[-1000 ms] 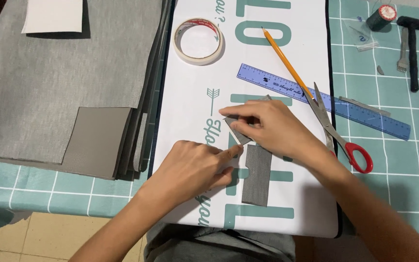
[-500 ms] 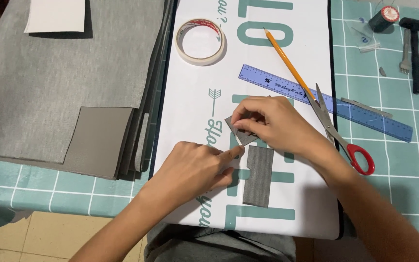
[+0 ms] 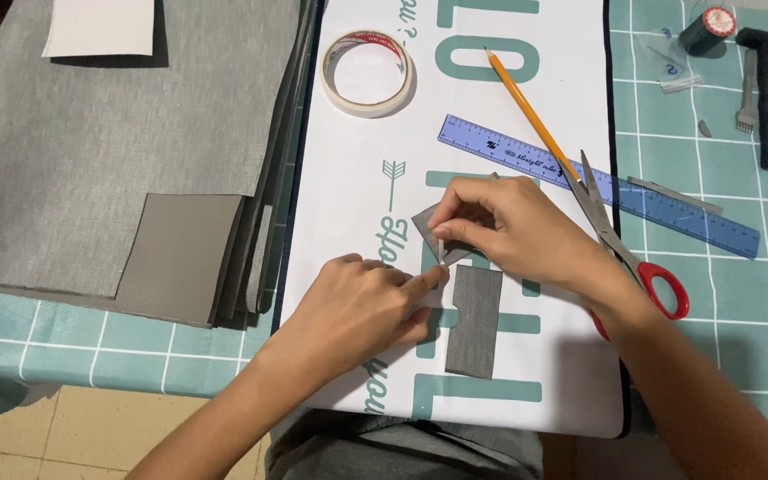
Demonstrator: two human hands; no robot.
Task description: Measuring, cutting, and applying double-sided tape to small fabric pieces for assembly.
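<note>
A: Head view — where did the grey strip (image 3: pixel 473 320) lie?

B: Flat on the white mat (image 3: pixel 357 204), long axis toward the person, just below both hands. The right hand (image 3: pixel 508 227) pinched its folded upper corner; the left hand (image 3: pixel 357 302) pinched the same edge.
</note>
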